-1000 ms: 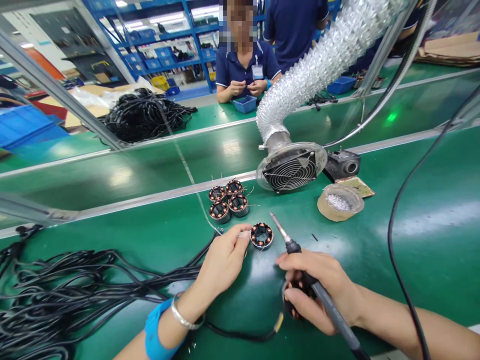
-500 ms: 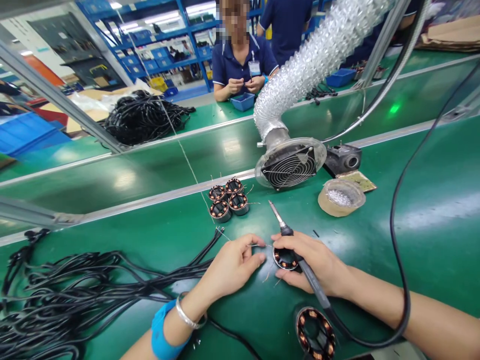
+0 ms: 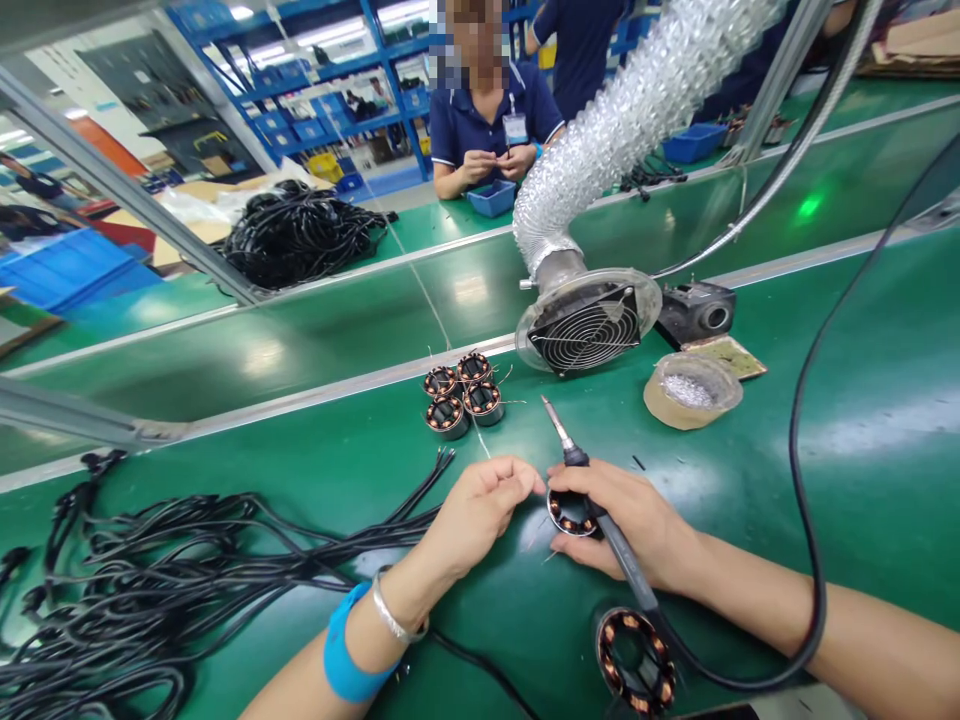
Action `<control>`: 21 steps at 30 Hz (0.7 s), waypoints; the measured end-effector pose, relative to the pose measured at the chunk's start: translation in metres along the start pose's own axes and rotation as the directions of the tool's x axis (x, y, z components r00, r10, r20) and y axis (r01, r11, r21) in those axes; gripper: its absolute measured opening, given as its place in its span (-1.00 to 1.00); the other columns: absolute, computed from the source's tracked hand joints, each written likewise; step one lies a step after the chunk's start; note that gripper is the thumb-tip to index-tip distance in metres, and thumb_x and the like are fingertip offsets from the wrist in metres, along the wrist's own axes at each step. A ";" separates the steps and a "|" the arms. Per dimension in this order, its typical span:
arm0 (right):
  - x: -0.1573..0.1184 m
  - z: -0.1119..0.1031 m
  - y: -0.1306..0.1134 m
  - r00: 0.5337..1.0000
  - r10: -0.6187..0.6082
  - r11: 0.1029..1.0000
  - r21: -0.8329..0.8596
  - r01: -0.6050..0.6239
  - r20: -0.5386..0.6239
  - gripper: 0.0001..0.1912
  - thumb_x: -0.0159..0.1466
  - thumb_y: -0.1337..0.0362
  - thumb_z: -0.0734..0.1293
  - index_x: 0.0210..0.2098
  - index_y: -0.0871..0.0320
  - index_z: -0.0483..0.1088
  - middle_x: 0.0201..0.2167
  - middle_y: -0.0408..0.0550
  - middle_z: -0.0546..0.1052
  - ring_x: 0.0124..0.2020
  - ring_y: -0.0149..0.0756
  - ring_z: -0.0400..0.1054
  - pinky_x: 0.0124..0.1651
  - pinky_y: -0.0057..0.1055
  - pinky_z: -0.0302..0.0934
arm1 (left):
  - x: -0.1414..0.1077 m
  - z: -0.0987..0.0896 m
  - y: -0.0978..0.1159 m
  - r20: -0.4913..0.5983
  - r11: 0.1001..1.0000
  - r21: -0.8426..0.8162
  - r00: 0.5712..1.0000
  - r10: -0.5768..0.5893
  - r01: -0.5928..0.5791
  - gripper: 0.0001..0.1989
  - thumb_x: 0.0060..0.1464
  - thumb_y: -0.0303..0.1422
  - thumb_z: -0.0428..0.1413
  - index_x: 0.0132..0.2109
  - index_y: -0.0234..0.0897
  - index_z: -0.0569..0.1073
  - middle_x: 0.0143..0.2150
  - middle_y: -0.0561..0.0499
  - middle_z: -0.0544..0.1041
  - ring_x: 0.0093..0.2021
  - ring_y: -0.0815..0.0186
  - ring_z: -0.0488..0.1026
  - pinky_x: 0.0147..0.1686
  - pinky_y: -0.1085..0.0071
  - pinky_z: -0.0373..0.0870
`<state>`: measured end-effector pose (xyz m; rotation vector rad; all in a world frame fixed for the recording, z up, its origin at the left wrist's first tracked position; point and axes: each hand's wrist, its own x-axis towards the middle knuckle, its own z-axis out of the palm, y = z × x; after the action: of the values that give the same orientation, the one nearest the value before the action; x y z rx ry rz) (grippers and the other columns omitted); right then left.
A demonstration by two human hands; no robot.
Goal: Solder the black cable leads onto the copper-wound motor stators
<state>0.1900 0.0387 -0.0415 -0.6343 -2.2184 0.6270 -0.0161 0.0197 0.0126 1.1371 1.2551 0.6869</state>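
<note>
My right hand (image 3: 637, 525) is closed around a motor stator (image 3: 571, 512), a ring with copper windings, and also holds a soldering iron (image 3: 624, 555) whose tip points away from me. Thumb and fingers of my left hand (image 3: 486, 510) are pinched together at the stator's left edge. What they pinch is mostly hidden; a thin solder wire (image 3: 481, 436) runs from beyond the table into that hand. Another stator (image 3: 636, 662) lies on the green table near me. Several more stators (image 3: 463, 395) stand grouped beyond my left hand.
Black cables (image 3: 225, 570) spread over the left side. A fume extractor fan (image 3: 589, 330) hangs ahead on a silver duct. Right of it are a tub of silvery bits (image 3: 691, 392) and a soldering iron stand (image 3: 701, 308). A co-worker (image 3: 491, 130) sits across, hands above a blue tray (image 3: 492, 198).
My left fingers have closed into a pinch and moved right, up to the stator. The right hand keeps its grip on stator and iron. The view has shifted slightly.
</note>
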 end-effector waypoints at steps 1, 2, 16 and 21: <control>0.000 0.000 0.000 1.000 -0.002 1.000 0.001 0.002 -0.005 -0.60 0.28 0.20 0.37 0.06 0.12 0.24 -0.07 0.08 0.52 -0.18 -0.17 0.46 -0.16 -0.28 0.40 | -0.005 -0.004 0.000 0.020 0.994 0.107 1.000 0.012 -0.014 -0.67 0.07 -0.07 0.13 -0.33 -0.30 0.43 -0.66 0.27 0.00 -0.63 0.47 -0.11 -0.61 0.48 -0.19; 0.000 0.001 0.001 1.000 -0.002 1.000 0.001 0.002 -0.011 -0.60 0.29 0.20 0.37 0.06 0.12 0.24 -0.07 0.08 0.52 -0.18 -0.17 0.46 -0.16 -0.28 0.40 | -0.010 -0.008 0.001 0.053 0.973 0.230 0.998 0.016 -0.028 -0.68 0.05 -0.10 0.18 -0.33 -0.30 0.46 -0.64 0.26 0.02 -0.61 0.47 -0.09 -0.60 0.48 -0.17; 0.000 -0.001 -0.004 0.999 -0.006 0.999 -0.046 0.005 -0.036 -0.67 0.35 0.13 0.30 0.03 0.14 0.25 -0.06 0.11 0.54 -0.20 -0.20 0.49 -0.19 -0.31 0.42 | -0.019 0.001 0.002 0.102 0.992 0.100 0.991 -0.084 0.074 -0.55 -0.09 0.01 0.28 -0.41 -0.35 0.49 -0.66 0.25 0.08 -0.61 0.50 -0.11 -0.59 0.47 -0.20; -0.002 -0.003 -0.006 1.000 0.008 0.997 -0.077 -0.009 -0.015 -0.69 0.37 0.13 0.27 0.05 0.12 0.27 -0.04 0.10 0.55 -0.14 -0.20 0.51 -0.14 -0.34 0.45 | -0.034 0.005 -0.005 0.125 0.968 0.206 0.978 -0.168 0.140 -0.69 0.04 -0.16 0.22 -0.40 -0.37 0.55 -0.68 0.20 0.20 -0.63 0.50 -0.01 -0.62 0.49 -0.12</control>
<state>0.1918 0.0331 -0.0373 -0.6859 -2.2365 0.5417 -0.0203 -0.0142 0.0202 1.2119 1.2950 0.3645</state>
